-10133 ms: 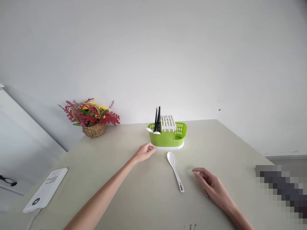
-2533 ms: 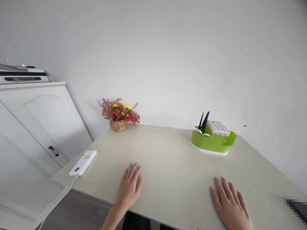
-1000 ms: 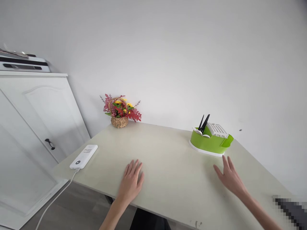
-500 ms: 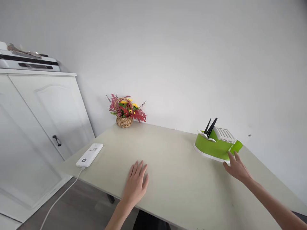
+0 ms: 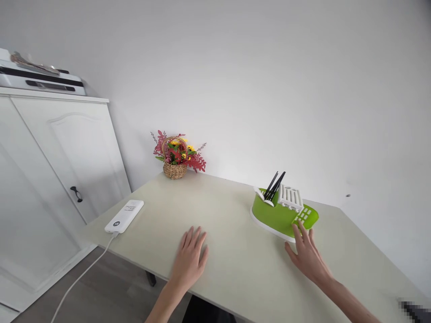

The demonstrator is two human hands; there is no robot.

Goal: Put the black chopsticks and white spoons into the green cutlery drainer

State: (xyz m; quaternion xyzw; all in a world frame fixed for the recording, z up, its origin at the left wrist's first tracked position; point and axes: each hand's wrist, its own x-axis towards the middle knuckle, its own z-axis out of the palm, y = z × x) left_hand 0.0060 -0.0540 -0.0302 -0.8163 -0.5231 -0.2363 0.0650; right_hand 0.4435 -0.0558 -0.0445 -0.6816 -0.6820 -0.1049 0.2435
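Note:
A green boat-shaped holder [image 5: 272,217] with a white base stands upright on the right part of the table. Two black chopstick-like sticks [image 5: 275,185] lean in its left compartment, and a white slatted rack [image 5: 290,197] covers its middle. My right hand [image 5: 305,255] is at the holder's near right end, fingers stretched and apart. Its fingertips meet the green side; a grip around it does not show. My left hand [image 5: 190,258] lies flat on the table, palm down and fingers spread, holding nothing.
A wicker basket of artificial flowers [image 5: 175,170] stands by the wall. At the table's left edge lies a white power bank [image 5: 125,216] with a white cable hanging down. The white cabinet [image 5: 90,148] is on the left. A blurred dark object [image 5: 417,310] shows at lower right.
The green holder has shifted left and a little nearer, turning slightly, with my right hand moving along at its end. My left hand has stayed in place.

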